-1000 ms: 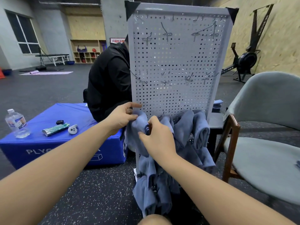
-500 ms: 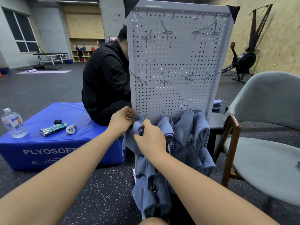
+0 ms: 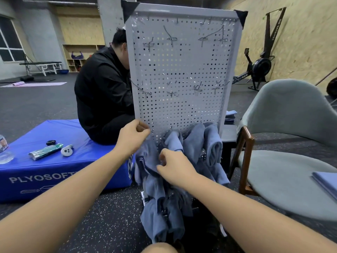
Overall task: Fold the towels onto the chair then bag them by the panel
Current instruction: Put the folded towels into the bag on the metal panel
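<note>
Several blue-grey towels [image 3: 198, 143] hang in a bunch from hooks at the bottom of the grey perforated panel [image 3: 182, 70]. My left hand [image 3: 132, 137] pinches the top corner of the leftmost towel [image 3: 145, 159] at the panel's lower left. My right hand [image 3: 175, 168] grips the same towel lower down, fingers curled into the cloth. The grey chair [image 3: 284, 176] stands to the right, with a folded blue towel [image 3: 326, 181] on its seat at the frame edge. No bag can be made out.
A person in black [image 3: 102, 92] sits on the blue foam box [image 3: 54, 161] left of the panel. A foil packet [image 3: 45, 151], a small white device [image 3: 67, 150] and a water bottle [image 3: 4, 150] lie on the box. A rowing machine [image 3: 259, 66] stands far right.
My left hand rose to the panel's lower left edge. My right hand dropped lower on the leftmost towel, which now hangs pulled down and spread. The camera moved closer.
</note>
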### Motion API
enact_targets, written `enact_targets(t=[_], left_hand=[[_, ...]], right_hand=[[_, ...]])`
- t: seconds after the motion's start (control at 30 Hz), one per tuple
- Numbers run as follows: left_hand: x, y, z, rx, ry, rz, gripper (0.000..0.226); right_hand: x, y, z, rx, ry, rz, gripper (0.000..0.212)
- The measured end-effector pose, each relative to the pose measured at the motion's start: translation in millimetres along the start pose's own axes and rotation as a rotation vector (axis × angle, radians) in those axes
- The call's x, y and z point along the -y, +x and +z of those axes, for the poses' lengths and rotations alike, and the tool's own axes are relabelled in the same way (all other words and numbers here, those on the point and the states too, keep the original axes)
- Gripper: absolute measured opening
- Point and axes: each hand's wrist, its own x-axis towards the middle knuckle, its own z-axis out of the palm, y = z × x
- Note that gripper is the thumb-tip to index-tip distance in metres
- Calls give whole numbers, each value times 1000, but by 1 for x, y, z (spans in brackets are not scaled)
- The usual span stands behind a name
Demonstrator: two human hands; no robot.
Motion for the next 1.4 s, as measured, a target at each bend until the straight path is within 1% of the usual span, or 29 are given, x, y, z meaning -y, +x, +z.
enact_targets(t=[0.1,0.17,0.23,0.4,0.47,0.53,0.6,0.7,0.73,0.8,0.83,0.93,0.97,1.03,1.1,1.2,1.27,1.33,1.4], left_hand=[[-34,-11,20,94,-69,14,5],[-57,-20,42,186,-95,13,6],[-78,-31,67,273,-135,14,5],[-126,-61,141,466,-214,25,9],[-141,-74,171,562,-248,10,8],[-155,-88,197,637,-261,-5,8],[-169,-104,218,693,-206,22,9],[-177,-128,239,743,-70,111,9],[-176,-134,244,753,-26,151,7],[-172,-144,252,765,58,234,6],[-169,-147,256,769,103,274,6],[-159,-154,266,793,206,346,6],[-155,-156,269,798,228,363,7],[-149,-157,273,796,256,391,10],[-145,-157,275,786,272,410,13],[-144,-155,277,778,269,402,13],[-145,-153,277,770,265,394,11],[-146,-150,277,764,243,378,10],[-146,-150,276,764,203,351,10]], right_hand=[[-28,-19,-35,-82,-36,5,10],[-54,-33,-64,-137,-80,38,14],[-87,-48,-93,-192,-129,94,13],[-185,-90,-154,-334,-163,305,3],[-225,-107,-173,-385,-194,408,6],[-265,-126,-187,-393,-242,541,7],[-307,-147,-198,-401,-311,654,11],[-361,-180,-206,-389,-431,767,24],[-375,-189,-207,-382,-474,792,24],[-397,-205,-208,-334,-594,828,18],[-405,-211,-209,-300,-645,837,18],[-425,-220,-209,-215,-705,867,35],[-427,-220,-210,-200,-728,866,36],[-430,-217,-211,-176,-774,847,22],[-431,-213,-211,-108,-840,845,6],[-429,-209,-213,-54,-885,859,13],[-420,-211,-215,-95,-831,857,10],[-407,-212,-216,-186,-743,821,4],[-388,-213,-216,-262,-672,743,15]])
